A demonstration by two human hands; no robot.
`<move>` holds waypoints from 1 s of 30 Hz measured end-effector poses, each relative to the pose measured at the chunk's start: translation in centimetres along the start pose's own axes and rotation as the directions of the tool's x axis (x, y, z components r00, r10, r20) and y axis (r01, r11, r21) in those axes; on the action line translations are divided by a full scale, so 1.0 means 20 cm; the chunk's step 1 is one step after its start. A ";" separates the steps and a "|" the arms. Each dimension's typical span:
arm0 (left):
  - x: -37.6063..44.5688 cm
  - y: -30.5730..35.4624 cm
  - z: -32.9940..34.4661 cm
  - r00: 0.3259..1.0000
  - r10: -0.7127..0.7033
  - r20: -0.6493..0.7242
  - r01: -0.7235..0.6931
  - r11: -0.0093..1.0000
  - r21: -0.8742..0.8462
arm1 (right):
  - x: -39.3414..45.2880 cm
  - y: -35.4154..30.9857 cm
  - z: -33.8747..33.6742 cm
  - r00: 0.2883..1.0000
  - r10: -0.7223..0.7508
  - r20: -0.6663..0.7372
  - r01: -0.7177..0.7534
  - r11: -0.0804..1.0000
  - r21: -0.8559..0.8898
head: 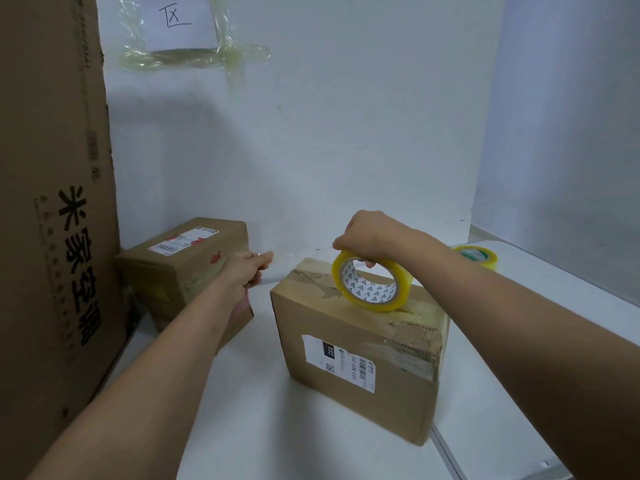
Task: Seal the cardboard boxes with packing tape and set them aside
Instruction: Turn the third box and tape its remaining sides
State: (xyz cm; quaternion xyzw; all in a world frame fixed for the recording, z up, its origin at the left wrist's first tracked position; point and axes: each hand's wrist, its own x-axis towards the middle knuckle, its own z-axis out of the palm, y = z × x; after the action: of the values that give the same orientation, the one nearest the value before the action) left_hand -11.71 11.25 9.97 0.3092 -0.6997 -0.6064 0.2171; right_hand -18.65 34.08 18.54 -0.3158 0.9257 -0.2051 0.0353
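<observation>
A: Where's the thing to seal?

B: The small brown cardboard box with a white shipping label [358, 344] stands on the white tabletop [242, 410], front and centre. Its top is scuffed, the paper skin torn down to the corrugation. I'd judge it light and fairly stiff, best steadied by its side walls, since that ragged top may give tape a poor bite.

A: And the tape?

B: The yellowish roll of clear packing tape [372, 284] stands on edge on the box top. The right hand [367, 237] curls over its upper rim, fingers hooked through the core. The left hand [247, 271] is out to the left, fingertips pinched together, probably on the pulled-out tape end, though the clear strip barely shows.

A: Anything else nearby?

B: A second labelled brown box [180, 271] behind the left hand, a tall printed carton [52, 202] at far left, and a spare tape roll [479, 256] at right.
</observation>
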 end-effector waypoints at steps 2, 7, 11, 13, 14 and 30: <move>0.01 0.00 -0.01 1.000 0.011 0.006 -0.011 1.000 -0.006 | 0.02 -0.02 0.01 1.000 0.018 0.009 -0.018 0.999 -0.041; 0.03 0.00 -0.02 0.999 0.033 0.000 -0.033 0.999 -0.007 | 0.05 -0.07 0.01 0.998 0.043 0.049 -0.039 0.995 -0.093; 0.04 -0.03 -0.03 0.999 0.046 -0.009 -0.046 0.999 0.010 | 0.06 -0.10 0.02 0.995 0.053 0.085 -0.039 0.986 -0.161; 0.04 -0.05 -0.03 0.999 0.044 -0.012 -0.044 0.999 0.009 | 0.06 -0.12 0.03 0.993 0.063 0.096 -0.042 0.978 -0.203; 0.04 -0.06 -0.03 0.999 0.044 -0.015 -0.043 0.999 0.009 | 0.07 -0.13 0.03 0.993 0.064 0.098 -0.040 0.974 -0.223; 0.11 -0.22 0.02 1.000 -0.011 0.016 0.010 1.000 0.013 | 0.09 -0.18 0.03 0.982 0.048 0.185 0.009 0.956 -0.294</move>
State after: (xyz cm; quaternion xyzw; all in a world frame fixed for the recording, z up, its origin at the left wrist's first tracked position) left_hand -12.74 9.62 5.47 0.3095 -0.7036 -0.6054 0.2064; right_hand -17.97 30.20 19.55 -0.3265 0.9414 -0.0338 0.0783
